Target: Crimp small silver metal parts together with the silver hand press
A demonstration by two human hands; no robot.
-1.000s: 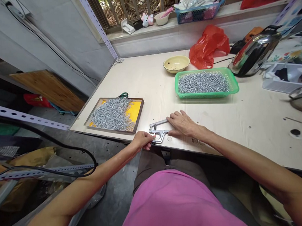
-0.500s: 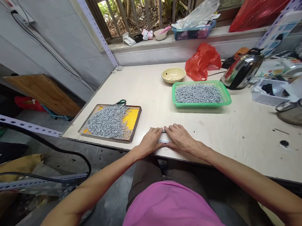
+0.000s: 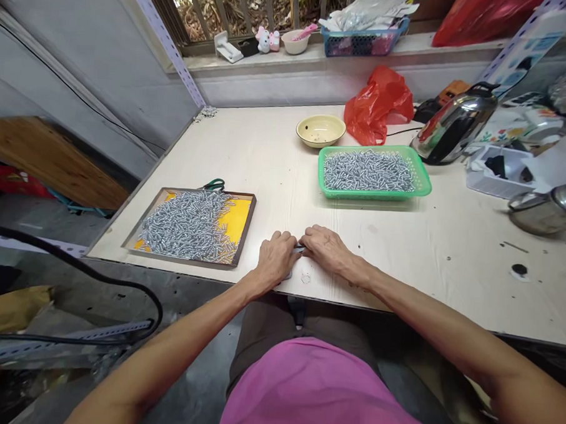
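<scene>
Metal hand pliers [image 3: 299,249] sit at the tabletop's [image 3: 276,155] near edge, its six o'clock, mostly hidden beneath the fingers; the jaw end cannot be made out, nor whether a piece is in it. The left hand [image 3: 277,259] curls closed over the tool's body, while the right hand [image 3: 326,246] grips the other end, fingers bent and just beside the left. Only a narrow, dull grey strip shows between them. From the pliers, a tray [image 3: 245,230] of small silvery parts lies at nine o'clock, green-handled scissors [image 3: 215,184] partly hidden behind it.
</scene>
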